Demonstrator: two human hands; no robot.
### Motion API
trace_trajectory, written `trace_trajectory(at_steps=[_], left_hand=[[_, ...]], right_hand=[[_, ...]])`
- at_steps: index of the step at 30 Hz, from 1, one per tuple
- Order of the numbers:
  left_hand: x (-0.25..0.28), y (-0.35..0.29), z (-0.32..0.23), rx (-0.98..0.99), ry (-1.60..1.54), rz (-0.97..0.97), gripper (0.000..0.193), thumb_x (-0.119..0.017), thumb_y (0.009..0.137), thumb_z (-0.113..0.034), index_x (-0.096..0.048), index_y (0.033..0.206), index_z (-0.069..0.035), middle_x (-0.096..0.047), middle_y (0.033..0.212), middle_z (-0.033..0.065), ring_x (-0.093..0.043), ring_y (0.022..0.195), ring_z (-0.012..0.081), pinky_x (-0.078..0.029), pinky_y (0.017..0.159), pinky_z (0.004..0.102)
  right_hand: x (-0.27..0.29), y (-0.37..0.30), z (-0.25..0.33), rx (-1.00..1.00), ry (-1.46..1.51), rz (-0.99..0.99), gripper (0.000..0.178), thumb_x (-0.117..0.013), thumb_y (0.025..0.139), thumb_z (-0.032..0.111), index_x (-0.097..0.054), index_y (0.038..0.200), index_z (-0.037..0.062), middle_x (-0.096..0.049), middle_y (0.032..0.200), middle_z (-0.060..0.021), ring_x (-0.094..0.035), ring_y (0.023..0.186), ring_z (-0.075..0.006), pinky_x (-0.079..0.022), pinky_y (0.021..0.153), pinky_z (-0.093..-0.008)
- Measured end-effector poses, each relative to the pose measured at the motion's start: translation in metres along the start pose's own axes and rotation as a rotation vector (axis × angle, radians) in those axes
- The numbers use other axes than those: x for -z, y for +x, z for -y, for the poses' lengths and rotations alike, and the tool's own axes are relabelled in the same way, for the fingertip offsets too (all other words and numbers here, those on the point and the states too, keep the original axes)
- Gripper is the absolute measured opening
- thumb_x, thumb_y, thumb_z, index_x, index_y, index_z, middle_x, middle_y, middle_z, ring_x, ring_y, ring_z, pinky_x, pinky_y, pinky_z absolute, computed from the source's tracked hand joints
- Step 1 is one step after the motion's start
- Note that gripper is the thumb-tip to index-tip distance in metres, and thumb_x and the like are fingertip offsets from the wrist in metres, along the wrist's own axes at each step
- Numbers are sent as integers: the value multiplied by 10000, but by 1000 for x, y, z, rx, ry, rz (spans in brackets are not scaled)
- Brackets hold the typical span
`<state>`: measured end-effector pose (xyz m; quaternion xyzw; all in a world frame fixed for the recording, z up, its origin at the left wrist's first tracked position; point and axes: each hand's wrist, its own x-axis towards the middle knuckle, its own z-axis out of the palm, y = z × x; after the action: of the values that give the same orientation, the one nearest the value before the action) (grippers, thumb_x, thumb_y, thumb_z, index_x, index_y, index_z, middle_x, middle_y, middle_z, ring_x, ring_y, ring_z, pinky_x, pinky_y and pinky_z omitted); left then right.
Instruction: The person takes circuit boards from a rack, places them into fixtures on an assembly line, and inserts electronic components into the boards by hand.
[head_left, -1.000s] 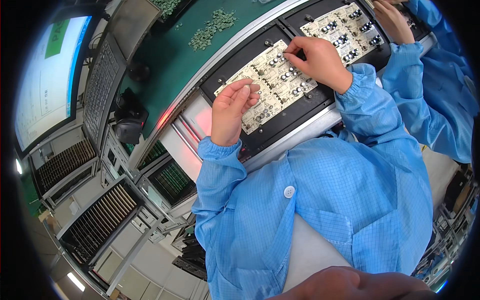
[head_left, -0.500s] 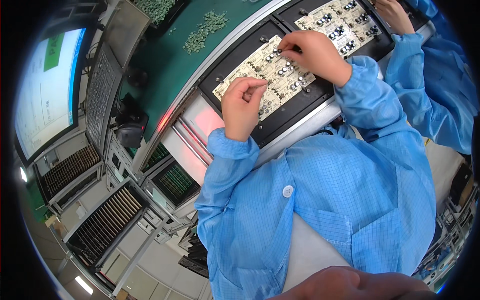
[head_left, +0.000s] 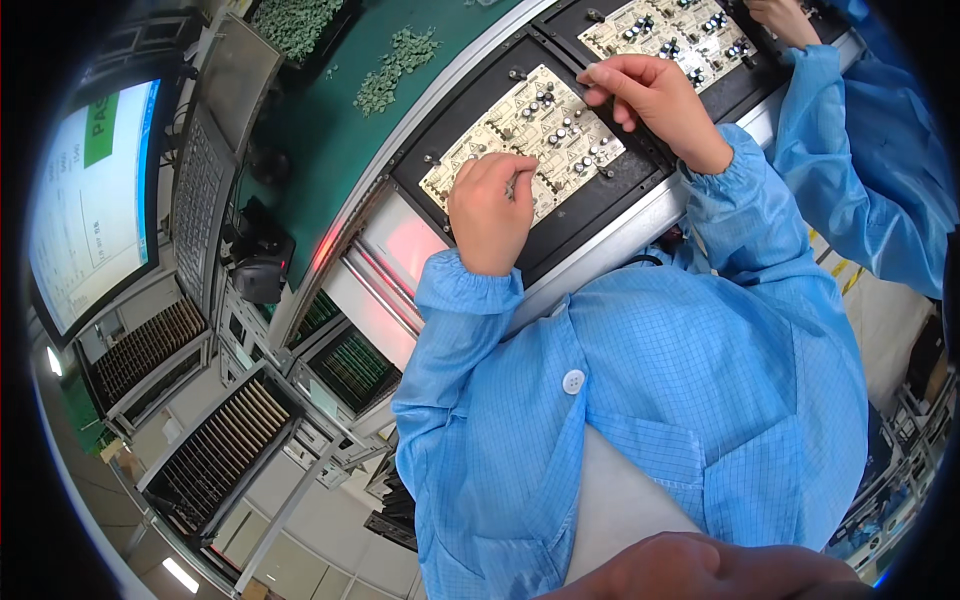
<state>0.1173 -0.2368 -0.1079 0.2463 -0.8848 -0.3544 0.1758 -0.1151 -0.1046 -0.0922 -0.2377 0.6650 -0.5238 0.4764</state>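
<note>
Green worktop [head_left: 330, 150], head view: cream printed circuit board [head_left: 532, 133] lay in a black rectangular carrier [head_left: 637, 165].
Left hand [head_left: 492, 215] hung curled over the board's near-left part; right hand [head_left: 655, 100], fingers bent, was above the carrier's right side. Whether either gripped anything could not be told. Judged risk: a low left knuckle could have tilted small components and hid part of the board. Loose grey-green pieces [head_left: 393, 72] lay beyond; a co-worker's hand [head_left: 783, 20] occupied the far right.

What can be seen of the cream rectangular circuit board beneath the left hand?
The cream rectangular circuit board looks flat, rigid and dark-patterned, bearing small dark cylinders with light tops. It lies slantwise in view on a flat black tray. The left hand partly hides it; whether they touch is unclear.
</note>
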Motion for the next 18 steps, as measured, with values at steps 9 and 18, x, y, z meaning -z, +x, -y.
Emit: trace_trajectory(at_steps=[9, 18], left_hand=[[21, 5, -10, 349, -273, 211, 214, -736, 887, 19, -767, 1082, -63, -739, 1005, 61, -696, 897, 180, -554, 797, 316], [37, -9, 31, 759, -1212, 113, 350, -641, 1049, -57, -618, 1387, 32, -694, 1332, 176, -703, 1151, 200, -571, 1041, 294]], right_hand=[[-15, -10, -17, 596, -725, -125, 212, -673, 1000, 139, -746, 1194, 98, -666, 970, -86, -628, 941, -273, -518, 812, -374], [-13, -15, -29, 678, -986, -270, 150, -845, 845, 206, -793, 970, 143, -737, 971, -2, -616, 1134, -246, -456, 987, -411]])
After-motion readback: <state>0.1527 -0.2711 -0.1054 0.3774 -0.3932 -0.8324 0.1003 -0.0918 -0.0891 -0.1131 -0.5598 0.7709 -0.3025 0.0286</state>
